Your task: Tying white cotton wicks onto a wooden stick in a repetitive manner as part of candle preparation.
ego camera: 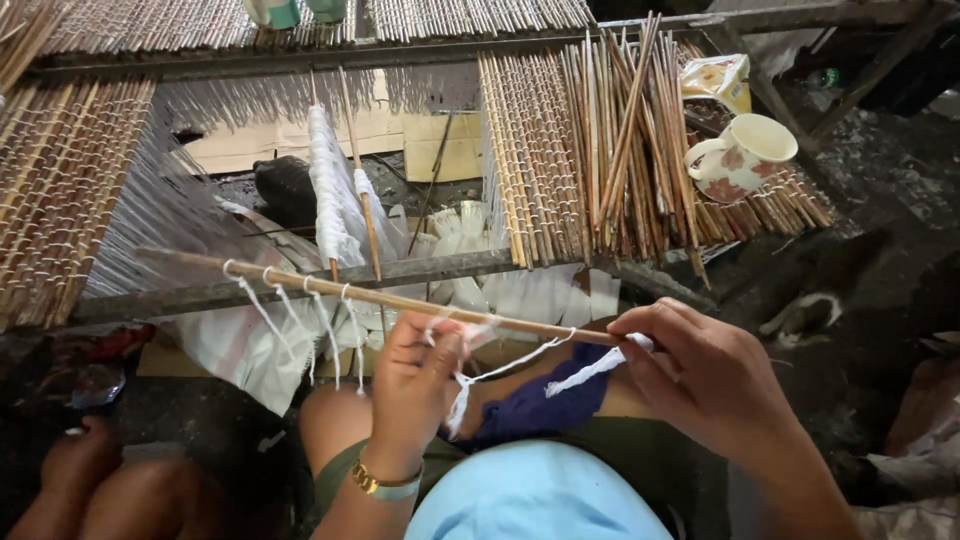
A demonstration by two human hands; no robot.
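A thin bamboo stick [330, 287] lies across my lap, with several white string loops [300, 310] knotted along it. My left hand [418, 385], with a gold bracelet on the wrist, pinches a white string [490, 372] at the stick. My right hand [700, 375] holds the stick's right end and a white string end [600, 365]. The string runs slack between both hands. A blue cloth [540, 405] lies on my lap below.
A woven mat of bamboo sticks [560, 150] with loose sticks on it lies ahead right. On it stands a flowered mug [742, 155]. Another mat [60, 190] is at the left. White thread hanks [330, 195] hang in the middle. Another person's feet [90, 480] show at lower left.
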